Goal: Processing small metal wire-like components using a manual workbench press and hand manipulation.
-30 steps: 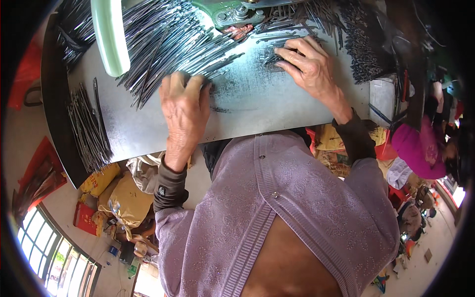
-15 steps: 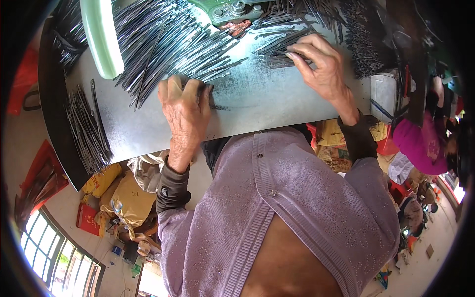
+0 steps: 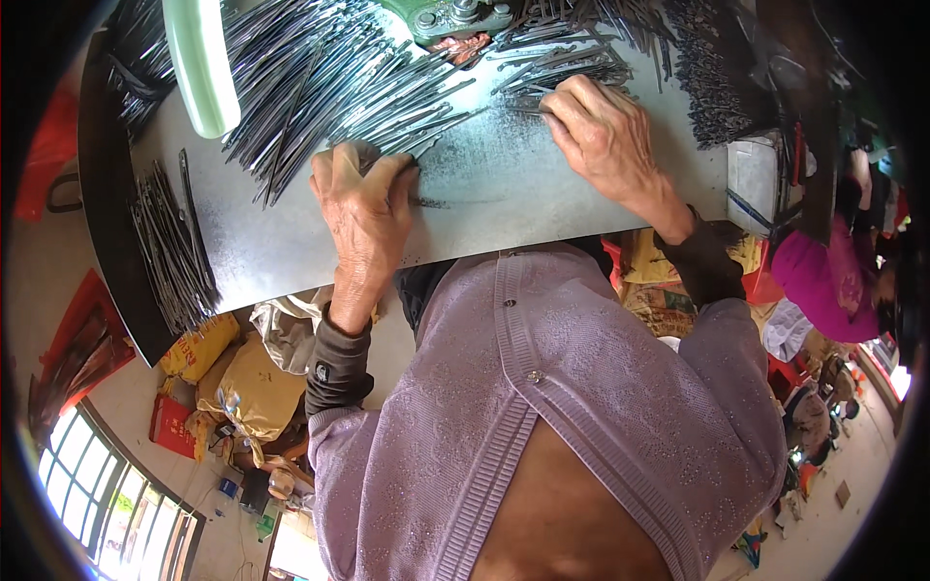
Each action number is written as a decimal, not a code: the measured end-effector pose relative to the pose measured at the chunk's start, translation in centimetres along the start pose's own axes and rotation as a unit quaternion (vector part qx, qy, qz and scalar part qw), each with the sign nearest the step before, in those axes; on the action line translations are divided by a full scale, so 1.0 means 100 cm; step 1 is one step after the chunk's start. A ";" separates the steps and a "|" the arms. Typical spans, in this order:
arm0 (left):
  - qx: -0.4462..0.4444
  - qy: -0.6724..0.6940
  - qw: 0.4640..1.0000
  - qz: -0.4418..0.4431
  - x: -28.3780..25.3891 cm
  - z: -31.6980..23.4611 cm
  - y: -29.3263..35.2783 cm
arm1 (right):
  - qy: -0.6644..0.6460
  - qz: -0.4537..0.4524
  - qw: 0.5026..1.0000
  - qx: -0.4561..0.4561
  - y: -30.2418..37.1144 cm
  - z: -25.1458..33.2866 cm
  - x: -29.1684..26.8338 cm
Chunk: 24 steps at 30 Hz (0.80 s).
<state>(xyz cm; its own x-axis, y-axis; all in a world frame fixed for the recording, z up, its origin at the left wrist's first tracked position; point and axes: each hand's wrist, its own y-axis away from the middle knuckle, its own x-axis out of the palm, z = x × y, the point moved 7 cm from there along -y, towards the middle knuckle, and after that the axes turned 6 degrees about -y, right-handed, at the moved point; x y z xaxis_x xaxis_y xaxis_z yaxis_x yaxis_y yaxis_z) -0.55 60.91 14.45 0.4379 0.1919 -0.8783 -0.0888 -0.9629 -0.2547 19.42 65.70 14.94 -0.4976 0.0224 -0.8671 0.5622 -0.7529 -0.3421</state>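
Thin dark metal rods lie in a large fanned pile (image 3: 320,97) on the metal tabletop (image 3: 484,218). At its near edge is my left hand (image 3: 363,198), fingers curled in with the thumb against them; what they hold, if anything, is hidden. A thin dark streak shows on the metal beside its thumb. Farther right, a smaller pile of similar rods (image 3: 567,70) lies under a bright light. My right hand (image 3: 605,140) is at the near side of that pile, its thumb and fingers pinched together by the rod ends. Whether a rod is between them I cannot make out.
A green machine part with bolts (image 3: 455,19) stands at the far middle. A pale green curved bar (image 3: 201,73) hangs over the left. More rods (image 3: 174,247) lie at the left edge, a dense bundle (image 3: 712,73) at the right beside a pale box (image 3: 754,179). A person in magenta (image 3: 823,286) is at the right.
My right hand has moved slightly left and nearer to me, its fingers lowered toward the smaller rod pile. The left hand has barely shifted.
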 end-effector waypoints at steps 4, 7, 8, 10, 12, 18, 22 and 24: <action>0.030 -0.047 0.998 -0.039 0.000 -0.009 0.005 | -0.001 -0.040 0.999 -0.011 -0.005 0.005 -0.005; 0.051 -0.037 0.998 -0.031 -0.005 -0.016 0.003 | -0.004 -0.036 0.999 -0.005 -0.006 0.006 -0.007; 0.056 -0.030 0.998 -0.027 -0.007 -0.017 0.002 | -0.017 -0.035 0.999 -0.007 -0.008 0.005 -0.007; 0.043 0.050 0.998 -0.010 -0.007 -0.016 -0.003 | -0.052 -0.033 0.998 0.003 -0.011 0.003 -0.006; 0.015 0.121 0.992 0.006 -0.007 -0.015 -0.010 | -0.098 -0.031 0.994 0.030 -0.012 0.002 -0.001; -0.031 0.189 0.981 0.017 0.000 -0.014 -0.025 | -0.225 -0.077 0.970 0.047 -0.013 0.005 -0.002; -0.036 0.208 0.977 0.013 0.002 -0.015 -0.028 | -0.271 -0.117 0.955 0.012 -0.009 0.010 -0.006; -0.038 0.226 0.973 0.012 0.006 -0.013 -0.031 | -0.301 -0.126 0.945 0.008 -0.008 0.009 -0.002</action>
<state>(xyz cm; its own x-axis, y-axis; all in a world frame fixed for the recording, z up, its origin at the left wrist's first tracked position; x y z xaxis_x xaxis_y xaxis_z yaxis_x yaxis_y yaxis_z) 1.10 63.80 15.27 0.7868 0.0830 -0.6117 -0.0442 -0.9808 -0.1900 18.51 65.72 15.68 -0.9028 -0.1733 -0.3936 0.3685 -0.7836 -0.5001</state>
